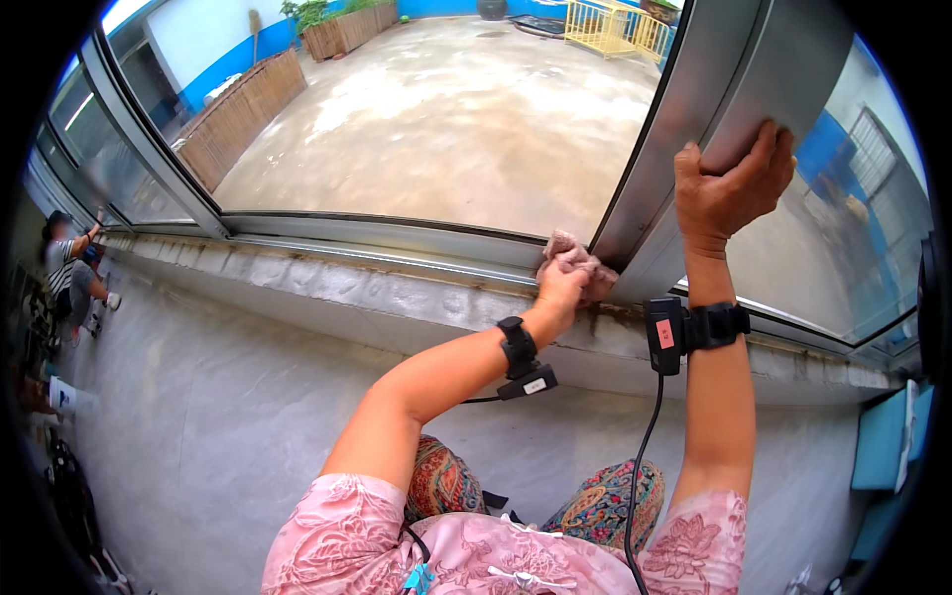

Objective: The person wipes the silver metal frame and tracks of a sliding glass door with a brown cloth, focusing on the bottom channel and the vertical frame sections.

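Observation:
My left hand (561,291) grips a crumpled pink cloth (569,253). The cloth presses into the lower corner where the metal bottom rail (387,236) of the sliding window meets a wide upright. My right hand (732,178) is raised against that metal window upright (773,74), its thumb on the face and its fingers curled toward the right side. Behind the rail stands a large glass pane (446,134). Below the rail runs a worn concrete sill (335,282), with dirt stains under the cloth.
To the far left, another person (71,268) sits by the same window row, one arm raised to it. A white bucket (63,394) stands nearby on the concrete floor (245,416). Blue bins (881,442) stand at right. A black cable (647,461) hangs from my right wrist device.

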{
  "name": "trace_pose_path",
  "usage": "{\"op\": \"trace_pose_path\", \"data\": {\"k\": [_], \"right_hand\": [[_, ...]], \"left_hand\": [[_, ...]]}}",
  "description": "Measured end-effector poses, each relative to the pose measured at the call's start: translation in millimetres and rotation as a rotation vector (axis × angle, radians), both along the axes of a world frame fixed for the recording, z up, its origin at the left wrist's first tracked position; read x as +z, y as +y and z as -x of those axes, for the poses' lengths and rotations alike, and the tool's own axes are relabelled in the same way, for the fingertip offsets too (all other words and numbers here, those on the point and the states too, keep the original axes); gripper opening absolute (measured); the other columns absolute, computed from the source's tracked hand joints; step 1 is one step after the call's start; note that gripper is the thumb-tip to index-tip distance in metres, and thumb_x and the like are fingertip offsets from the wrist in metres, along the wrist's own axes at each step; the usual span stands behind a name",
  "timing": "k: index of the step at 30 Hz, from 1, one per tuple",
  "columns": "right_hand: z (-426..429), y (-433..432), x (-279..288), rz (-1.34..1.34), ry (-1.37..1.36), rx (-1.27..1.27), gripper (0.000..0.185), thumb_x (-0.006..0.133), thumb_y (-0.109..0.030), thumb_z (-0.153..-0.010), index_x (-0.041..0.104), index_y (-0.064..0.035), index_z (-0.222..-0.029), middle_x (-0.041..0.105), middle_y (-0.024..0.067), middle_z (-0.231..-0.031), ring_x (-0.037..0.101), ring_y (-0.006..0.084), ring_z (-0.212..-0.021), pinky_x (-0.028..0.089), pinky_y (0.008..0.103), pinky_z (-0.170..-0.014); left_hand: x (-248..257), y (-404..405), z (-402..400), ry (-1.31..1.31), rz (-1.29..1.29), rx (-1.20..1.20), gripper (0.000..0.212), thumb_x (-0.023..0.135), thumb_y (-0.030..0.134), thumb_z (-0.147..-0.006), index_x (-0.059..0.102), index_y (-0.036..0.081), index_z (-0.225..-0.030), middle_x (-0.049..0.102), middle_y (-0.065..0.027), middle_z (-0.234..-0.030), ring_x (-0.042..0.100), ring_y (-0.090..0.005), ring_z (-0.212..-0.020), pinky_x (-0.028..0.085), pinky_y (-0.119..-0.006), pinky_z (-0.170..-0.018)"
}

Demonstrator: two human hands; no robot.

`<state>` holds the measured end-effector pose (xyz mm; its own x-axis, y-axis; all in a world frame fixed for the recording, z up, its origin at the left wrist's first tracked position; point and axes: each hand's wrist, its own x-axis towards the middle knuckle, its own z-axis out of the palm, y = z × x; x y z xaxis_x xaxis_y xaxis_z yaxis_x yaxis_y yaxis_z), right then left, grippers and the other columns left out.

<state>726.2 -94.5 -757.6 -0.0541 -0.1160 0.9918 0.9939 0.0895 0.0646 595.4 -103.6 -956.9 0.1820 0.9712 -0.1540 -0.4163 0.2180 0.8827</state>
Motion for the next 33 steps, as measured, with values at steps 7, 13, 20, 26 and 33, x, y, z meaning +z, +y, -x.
{"op": "trace_pose_path", "data": {"k": [7, 13, 20, 26, 33], "right_hand": [[2.6, 4.0, -1.3, -0.008, 0.034, 0.059, 0.072, 0.059, -0.027, -0.057, 0.035, -0.0055, -0.122, 0.040, 0.0203, -0.118, 0.038, 0.0354, -0.110, 0.028, 0.0487, -0.094], [-1.1, 4.9, -3.5, 0.011, 0.056, 0.028, 0.072, 0.058, -0.028, -0.058, 0.033, -0.0068, -0.123, 0.036, 0.0186, -0.122, 0.034, 0.0333, -0.113, 0.025, 0.0488, -0.095], [-1.6, 2.5, -2.3, 0.011, 0.039, 0.040, 0.072, 0.058, -0.029, -0.058, 0.034, -0.0064, -0.122, 0.037, 0.0193, -0.120, 0.035, 0.0340, -0.112, 0.024, 0.0486, -0.095], [-3.4, 3.2, -2.8, 0.005, -0.015, 0.049, 0.074, 0.059, -0.031, -0.057, 0.034, -0.0051, -0.122, 0.037, 0.0207, -0.119, 0.034, 0.0354, -0.112, 0.025, 0.0490, -0.095], [-0.4, 0.7, -4.7, 0.027, -0.019, 0.044, 0.074, 0.059, -0.032, -0.057, 0.035, -0.0041, -0.121, 0.035, 0.0217, -0.121, 0.033, 0.0371, -0.111, 0.024, 0.0500, -0.094]], "left_hand": [[98.7, -29.6, 155.0, 0.004, -0.410, -0.522, 0.046, 0.048, -0.001, -0.071, 0.045, 0.001, -0.117, 0.055, -0.0076, -0.105, 0.052, -0.0134, -0.095, 0.042, -0.027, -0.082], [93.4, -23.9, 177.9, 0.122, -0.308, -0.100, 0.029, 0.043, -0.003, -0.075, 0.049, -0.003, -0.104, 0.057, -0.0097, -0.097, 0.056, -0.0139, -0.087, 0.047, -0.026, -0.076], [66.1, -5.4, 56.3, 0.655, -1.165, -0.052, 0.040, 0.046, -0.010, -0.059, 0.049, 0.001, -0.098, 0.051, -0.0167, -0.094, 0.050, -0.0342, -0.089, 0.042, -0.035, -0.079], [30.9, -7.8, 37.6, 1.136, -1.212, -0.448, 0.042, 0.050, 0.011, -0.070, 0.048, 0.006, -0.112, 0.053, -0.0157, -0.104, 0.049, -0.0315, -0.099, 0.042, -0.040, -0.080], [26.3, 5.6, 165.9, 1.457, -0.796, -0.248, 0.032, 0.050, 0.025, -0.077, 0.056, 0.011, -0.106, 0.059, -0.0125, -0.098, 0.055, -0.0289, -0.091, 0.044, -0.038, -0.078]]}}
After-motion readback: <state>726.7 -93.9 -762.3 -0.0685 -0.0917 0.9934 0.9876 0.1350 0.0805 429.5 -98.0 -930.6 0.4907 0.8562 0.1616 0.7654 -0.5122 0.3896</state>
